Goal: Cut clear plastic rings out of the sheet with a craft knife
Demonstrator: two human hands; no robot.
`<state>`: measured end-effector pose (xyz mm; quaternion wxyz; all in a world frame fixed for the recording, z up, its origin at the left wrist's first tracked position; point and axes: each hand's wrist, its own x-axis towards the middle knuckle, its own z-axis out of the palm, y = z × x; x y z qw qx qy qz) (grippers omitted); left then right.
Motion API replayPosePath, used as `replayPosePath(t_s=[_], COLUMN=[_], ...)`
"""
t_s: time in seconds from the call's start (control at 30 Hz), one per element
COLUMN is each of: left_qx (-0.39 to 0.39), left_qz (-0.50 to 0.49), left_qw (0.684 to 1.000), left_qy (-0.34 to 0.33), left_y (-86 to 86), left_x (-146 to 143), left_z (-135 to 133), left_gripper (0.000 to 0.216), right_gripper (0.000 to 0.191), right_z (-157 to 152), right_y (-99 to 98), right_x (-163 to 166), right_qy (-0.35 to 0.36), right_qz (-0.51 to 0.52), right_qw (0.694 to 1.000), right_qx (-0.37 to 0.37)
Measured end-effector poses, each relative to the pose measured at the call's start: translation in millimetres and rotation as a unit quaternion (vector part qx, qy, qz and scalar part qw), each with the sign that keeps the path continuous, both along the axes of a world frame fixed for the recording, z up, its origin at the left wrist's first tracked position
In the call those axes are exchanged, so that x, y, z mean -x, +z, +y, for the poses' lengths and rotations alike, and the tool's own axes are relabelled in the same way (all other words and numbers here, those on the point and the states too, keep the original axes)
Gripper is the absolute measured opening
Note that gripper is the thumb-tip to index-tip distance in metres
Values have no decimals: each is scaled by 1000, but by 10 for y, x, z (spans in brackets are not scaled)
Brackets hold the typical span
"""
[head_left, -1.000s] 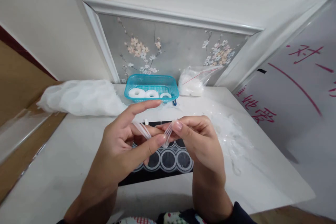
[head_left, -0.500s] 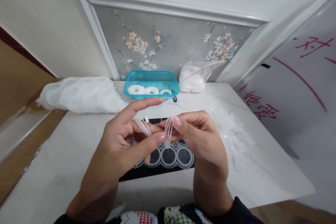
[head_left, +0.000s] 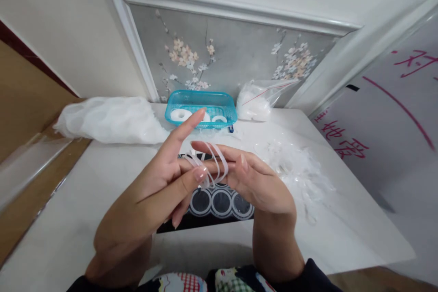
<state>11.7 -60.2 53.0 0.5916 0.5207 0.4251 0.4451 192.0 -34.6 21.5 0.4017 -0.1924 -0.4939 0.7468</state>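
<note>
Several thin, whitish translucent rings (head_left: 225, 164) hang together between my hands, above the table. My left hand (head_left: 160, 187) pinches part of the bunch between its thumb and fingers, its index finger raised free. The fingers of my right hand (head_left: 263, 180) lie stretched out, with the index finger passing through the loops and the thumb held apart. Some fingertips overlap behind the rings, so exact contact there is hidden. Below both hands lies a black sheet (head_left: 221, 203) printed with rows of grey circles, partly covered by them.
A blue plastic basket (head_left: 201, 94) holding thick white rings (head_left: 178, 115) stands at the back. Beside it is a clear zip bag (head_left: 253, 102) with white contents. A white translucent bundle (head_left: 109, 121) lies left. Loose clear rings (head_left: 290, 164) are heaped right, near a whiteboard (head_left: 393, 182).
My right hand has gone from pinching the rings to extending its fingers through them, thumb lifted. The loops are spread wider, and the view has shifted slightly.
</note>
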Motion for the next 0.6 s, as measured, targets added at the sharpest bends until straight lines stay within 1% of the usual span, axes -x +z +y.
replayPosePath(t_s=[0.07, 0.1, 0.23, 0.33, 0.4, 0.5, 0.6], left_qx=[-12, -16, -7, 0, -3, -11, -32], left_qz=[-1, 1, 16, 5, 0, 3, 30], left_qw=[1000, 1000, 1000, 1000, 1000, 1000, 999], left_qy=[23, 24, -7, -1, 4, 12, -7], left_y=[2, 4, 9, 5, -2, -15, -25], left_x=[-7, -7, 16, 38, 48, 63, 82], left_z=[-8, -9, -2, 1, -5, -20, -34], left_gripper=[72, 71, 75, 79, 79, 77, 76], right_gripper=[48, 49, 60, 65, 65, 67, 78], right_z=[14, 21, 39, 35, 27, 13, -2], right_y=[16, 23, 52, 83, 103, 124, 134], right_x=[17, 26, 37, 8, -18, -48, -65], right_qy=[14, 20, 26, 18, 14, 11, -3], right_qz=[7, 14, 48, 56, 59, 50, 15], right_qw=[1000, 1000, 998, 998, 998, 998, 998], right_qx=[0, -1, 24, 32, 31, 37, 53])
